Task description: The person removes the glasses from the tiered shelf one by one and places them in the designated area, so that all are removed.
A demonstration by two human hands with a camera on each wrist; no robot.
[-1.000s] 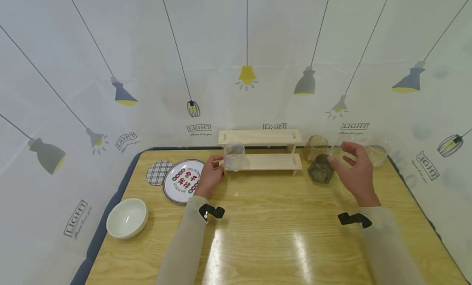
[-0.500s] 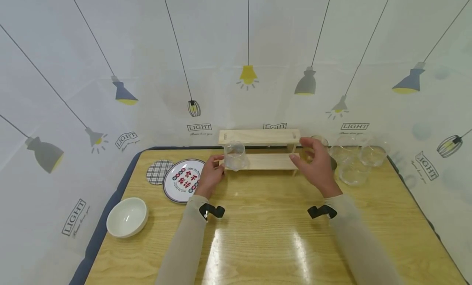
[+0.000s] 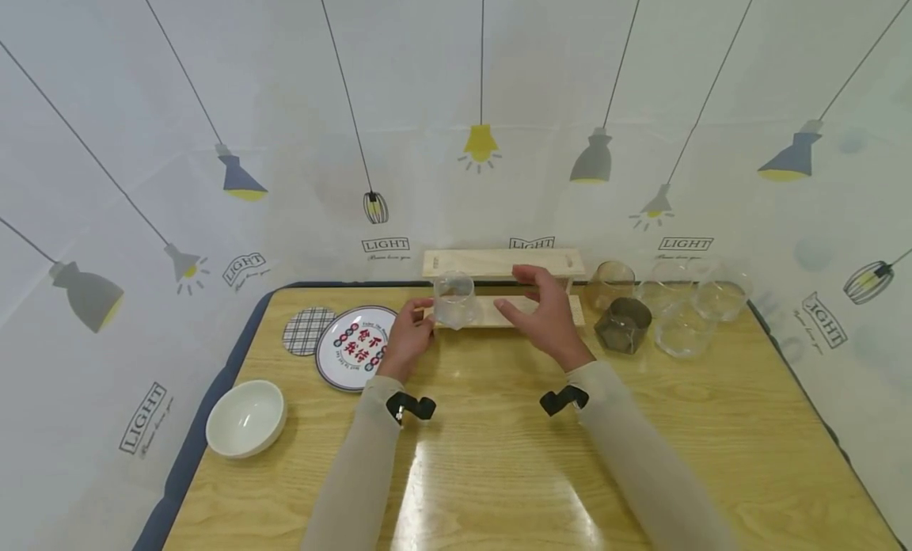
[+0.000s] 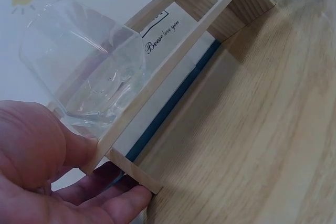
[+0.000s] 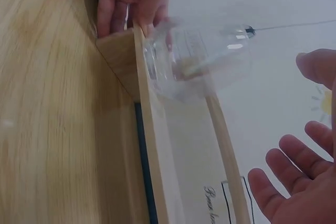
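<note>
At the back of the table stands a two-tier wooden rack [image 3: 503, 261]. My left hand [image 3: 406, 341] grips the left end of its lower shelf; in the left wrist view the thumb [image 4: 79, 150] lies on the board and the fingers curl round the side leg. A clear glass [image 3: 454, 299] sits upright at that end, right beside the thumb. My right hand [image 3: 547, 317] hovers over the lower shelf, right of the glass, thumb and fingers spread. The right wrist view shows a gap between this hand [image 5: 299, 182] and the glass [image 5: 210, 61].
Right of the rack stand an amber glass [image 3: 613, 282], a dark grey faceted glass [image 3: 622, 327] and several clear glasses [image 3: 682, 336]. On the left are a printed plate [image 3: 356, 349], a checked round mat [image 3: 308, 332] and a white bowl [image 3: 245, 419]. A printed wall covering [image 3: 427, 76] rises behind.
My right hand has moved left from over the glasses at the right, past the rack's right end, to above the lower shelf. My left hand keeps its grip in the same place.
</note>
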